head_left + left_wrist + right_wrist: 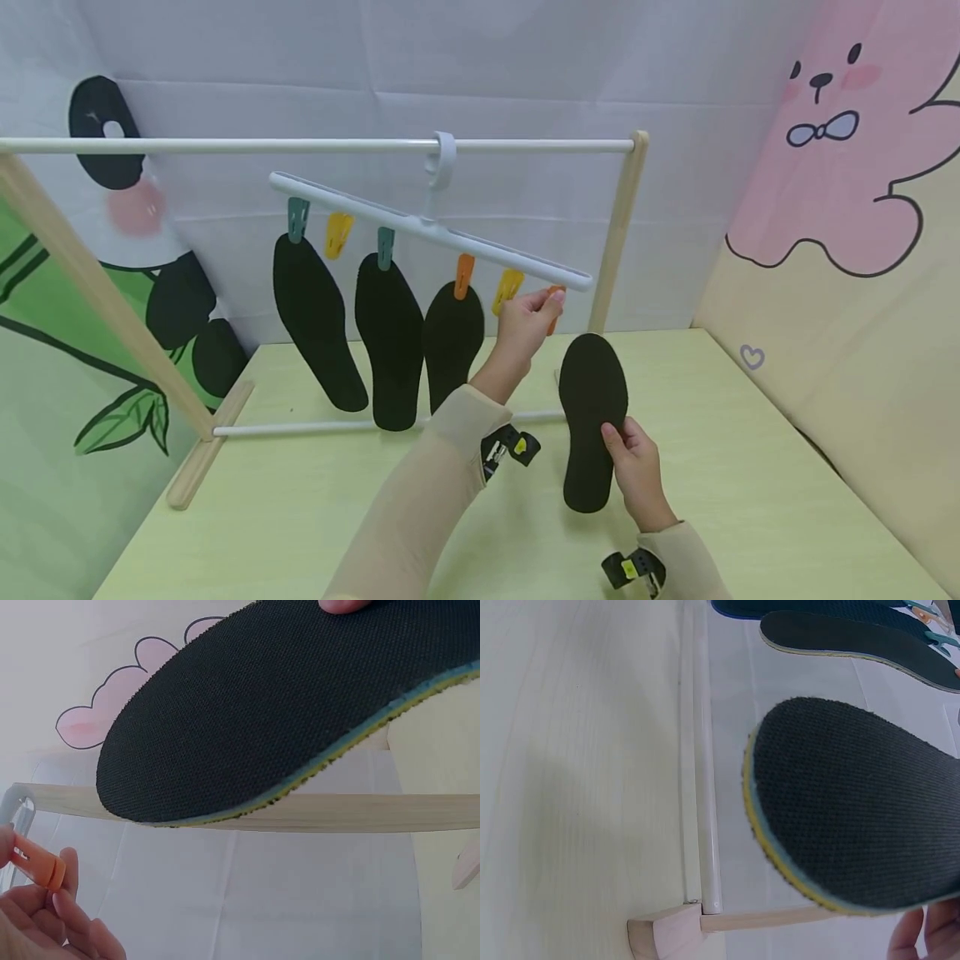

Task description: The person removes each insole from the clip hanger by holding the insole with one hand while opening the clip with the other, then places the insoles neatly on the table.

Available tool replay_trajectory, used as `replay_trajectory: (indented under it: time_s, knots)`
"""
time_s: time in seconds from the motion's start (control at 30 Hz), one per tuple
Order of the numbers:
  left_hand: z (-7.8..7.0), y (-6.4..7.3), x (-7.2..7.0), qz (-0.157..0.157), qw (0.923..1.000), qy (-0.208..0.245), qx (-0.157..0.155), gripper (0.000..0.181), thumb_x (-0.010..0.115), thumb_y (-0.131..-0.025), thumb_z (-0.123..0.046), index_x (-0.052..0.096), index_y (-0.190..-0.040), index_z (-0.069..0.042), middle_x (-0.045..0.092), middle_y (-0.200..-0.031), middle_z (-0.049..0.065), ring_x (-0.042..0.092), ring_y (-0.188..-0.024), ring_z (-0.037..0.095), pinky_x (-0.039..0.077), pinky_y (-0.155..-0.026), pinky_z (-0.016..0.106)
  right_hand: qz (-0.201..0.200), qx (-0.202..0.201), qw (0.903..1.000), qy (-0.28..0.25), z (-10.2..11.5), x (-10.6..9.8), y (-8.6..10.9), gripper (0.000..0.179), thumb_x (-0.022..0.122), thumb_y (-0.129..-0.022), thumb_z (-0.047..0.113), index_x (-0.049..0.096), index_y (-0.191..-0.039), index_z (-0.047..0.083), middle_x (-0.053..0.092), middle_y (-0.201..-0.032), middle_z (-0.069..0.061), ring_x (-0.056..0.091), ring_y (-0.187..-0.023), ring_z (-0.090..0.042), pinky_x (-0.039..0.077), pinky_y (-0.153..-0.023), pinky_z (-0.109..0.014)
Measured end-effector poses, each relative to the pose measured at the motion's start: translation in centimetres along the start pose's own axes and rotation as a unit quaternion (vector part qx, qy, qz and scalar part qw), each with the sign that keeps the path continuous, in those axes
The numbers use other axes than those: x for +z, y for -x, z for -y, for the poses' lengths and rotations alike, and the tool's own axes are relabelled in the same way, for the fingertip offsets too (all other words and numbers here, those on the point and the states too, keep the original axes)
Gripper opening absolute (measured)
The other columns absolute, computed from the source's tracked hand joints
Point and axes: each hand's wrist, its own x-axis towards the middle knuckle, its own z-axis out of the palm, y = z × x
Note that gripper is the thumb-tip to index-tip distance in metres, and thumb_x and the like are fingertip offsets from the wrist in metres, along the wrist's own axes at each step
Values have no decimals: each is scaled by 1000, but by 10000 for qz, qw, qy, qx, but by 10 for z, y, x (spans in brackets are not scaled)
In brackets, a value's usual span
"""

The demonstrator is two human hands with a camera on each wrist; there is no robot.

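Note:
My left hand (pixel 517 337) pinches an orange clip (pixel 39 862) at the low right end of a white hanger (pixel 420 225). My right hand (pixel 639 475) grips a black insole (pixel 592 392) by its side, thumb on its face. That insole is upright, below and to the right of the clip and apart from it; a thin yellow and blue edge shows in the right wrist view. Three more black insoles hang from the hanger: two from teal clips (pixel 297 218), one from an orange clip (pixel 464 275). Two yellow clips (pixel 339 235) hang with nothing in them.
The hanger hooks over the white top rod (pixel 300 146) of a wooden-sided rack (pixel 618 233) and tilts down to the right. A lower rod (pixel 300 428) runs near the pale tabletop (pixel 750 467). Printed cloth walls stand behind and at both sides.

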Motion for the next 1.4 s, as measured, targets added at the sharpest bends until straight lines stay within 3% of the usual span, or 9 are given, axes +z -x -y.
replay_trajectory:
  time_s: [0.17, 0.3, 0.47, 0.83, 1.4]
  knots:
    - [0, 1, 3, 8, 10000, 27, 20, 26, 62, -94, -13, 68, -94, 12, 43, -56, -4, 36, -55, 9, 26, -51, 21, 19, 14, 10000, 44, 0, -2, 0, 25, 51, -99, 6, 54, -111, -16, 62, -92, 0, 56, -80, 0, 47, -74, -17]
    - [-1, -1, 4, -56, 10000, 16, 25, 25, 62, -95, -13, 70, -100, 10, 51, -65, -4, 41, -64, 9, 31, -55, 20, -21, 19, 9999, 122, -1, -4, 0, 26, 51, -100, 7, 54, -112, -15, 63, -94, -5, 56, -81, 0, 47, -75, -17]
    - [-2, -3, 5, -102, 9999, 39, -57, 27, 61, -95, -14, 68, -109, 7, 59, -76, 0, 47, -72, 9, 37, -60, 19, -72, 68, 9999, 103, -1, -5, -2, 25, 51, -99, 6, 55, -111, -15, 61, -91, 0, 55, -80, -1, 47, -74, -17]
    - [-1, -3, 6, -132, 9998, -25, -111, 29, 61, -95, -15, 67, -114, 6, 69, -101, 18, 57, -83, 11, 47, -74, 23, -130, -25, 9999, 47, -1, -7, -2, 24, 52, -99, 6, 55, -109, -15, 61, -88, 2, 56, -78, -1, 47, -73, -17]
    - [-4, -5, 7, -33, 9999, 35, -136, 29, 62, -95, -15, 67, -114, 7, 68, -92, 16, 53, -74, 7, 42, -64, 18, -238, -128, 9996, 41, -4, -10, -6, 24, 52, -99, 6, 55, -107, -16, 59, -84, 6, 55, -76, -1, 46, -70, -17]
